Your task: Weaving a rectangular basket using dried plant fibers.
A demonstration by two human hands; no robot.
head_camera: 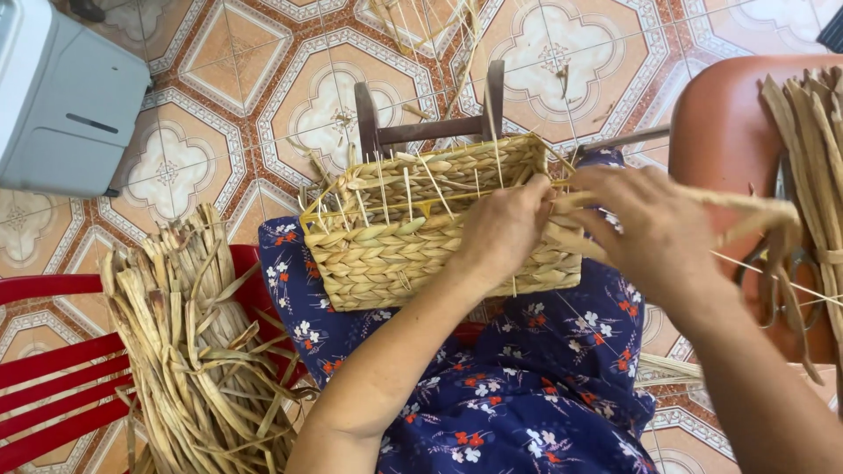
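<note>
A half-woven rectangular straw basket (386, 250) rests on my lap, over a blue flowered dress (527, 395). Thin upright stakes stick out of its rim. My left hand (502, 230) presses on the basket's right end, fingers curled over the weave. My right hand (641, 230) pinches a flat dried straw strand (746, 209) that runs off to the right and down. The two hands meet at the basket's right corner.
A bundle of dried straw strips (198, 351) lies on a red slatted chair (53, 386) at my left. More strips (817, 149) and scissors (777, 272) sit on an orange stool (720, 123) at right. A grey box (66, 96) stands upper left, a small wooden stool (430, 118) ahead on patterned tiles.
</note>
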